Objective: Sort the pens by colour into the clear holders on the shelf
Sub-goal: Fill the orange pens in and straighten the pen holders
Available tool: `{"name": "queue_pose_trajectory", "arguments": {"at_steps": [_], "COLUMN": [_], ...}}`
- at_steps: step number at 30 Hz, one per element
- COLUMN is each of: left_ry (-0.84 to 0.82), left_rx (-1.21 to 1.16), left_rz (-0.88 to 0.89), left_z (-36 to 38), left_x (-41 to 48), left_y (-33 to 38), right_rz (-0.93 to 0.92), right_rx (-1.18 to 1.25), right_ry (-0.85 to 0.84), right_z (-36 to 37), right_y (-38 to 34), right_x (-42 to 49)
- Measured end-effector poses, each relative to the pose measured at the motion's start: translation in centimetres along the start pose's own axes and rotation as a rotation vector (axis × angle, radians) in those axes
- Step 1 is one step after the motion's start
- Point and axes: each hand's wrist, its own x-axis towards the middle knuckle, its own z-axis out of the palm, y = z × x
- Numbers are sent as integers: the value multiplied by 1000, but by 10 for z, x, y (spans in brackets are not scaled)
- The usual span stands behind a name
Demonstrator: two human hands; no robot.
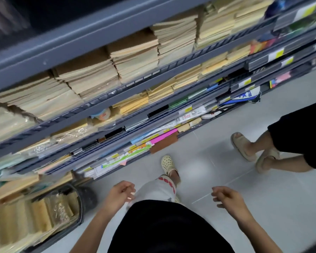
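Standing: person in a black top faces the grey metal shelf rack, pale tiled floor below.
Left hand: empty, fingers loosely curled, grip released, near the white trouser leg.
Right hand: empty, fingers half curled, grip released, above the floor.
Shelves: stacks of tan paper pads, blurred.
Pens, clear holders: none visible.
Bystander: legs in beige sandals, right.
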Motion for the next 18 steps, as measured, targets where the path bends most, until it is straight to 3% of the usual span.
{"name": "queue_pose_trajectory", "arguments": {"at_steps": [9, 15, 18], "left_ry": [-65, -56, 49], "left_rx": [-121, -43, -57], "left_rz": [380, 801, 1046], "left_z": [66, 81, 80], "left_x": [31, -7, -31], "left_y": [228, 378, 445], "right_rz": [-378, -731, -972], "right_rx": [62, -131, -229], "right_ry": [152, 256, 307], "right_z": [-109, -173, -188], "right_y": [-169, -288, -347], "right_x": [61, 58, 53]}}
